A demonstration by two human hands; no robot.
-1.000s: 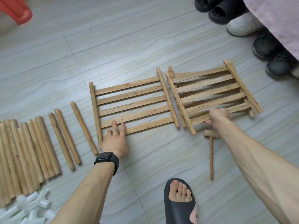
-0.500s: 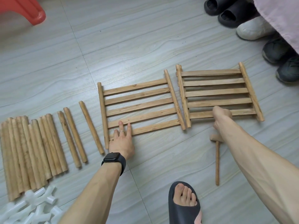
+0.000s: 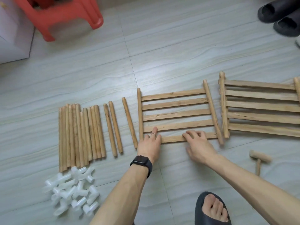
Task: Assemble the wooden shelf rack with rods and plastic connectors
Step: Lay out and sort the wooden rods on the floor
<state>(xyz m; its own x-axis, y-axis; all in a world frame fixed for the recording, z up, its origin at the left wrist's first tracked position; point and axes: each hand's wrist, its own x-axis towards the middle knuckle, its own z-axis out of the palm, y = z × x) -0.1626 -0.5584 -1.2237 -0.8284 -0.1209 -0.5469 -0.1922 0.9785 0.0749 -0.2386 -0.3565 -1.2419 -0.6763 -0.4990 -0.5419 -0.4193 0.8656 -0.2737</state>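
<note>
While both hands rest on one panel: white plastic tube connectors (image 3: 73, 190) piled far left, bundle of round wooden rods (image 3: 79, 135) just beyond, three loose rods (image 3: 113, 129) beside. Left hand (image 3: 150, 143) flat, fingers straight, on the near-left corner of the slatted wooden shelf panel (image 3: 177, 116). Right hand (image 3: 198, 146) lightly bent over its nearest slat, no grip. Second slatted panel (image 3: 259, 109) right, small wooden mallet (image 3: 259, 158) nearer.
</note>
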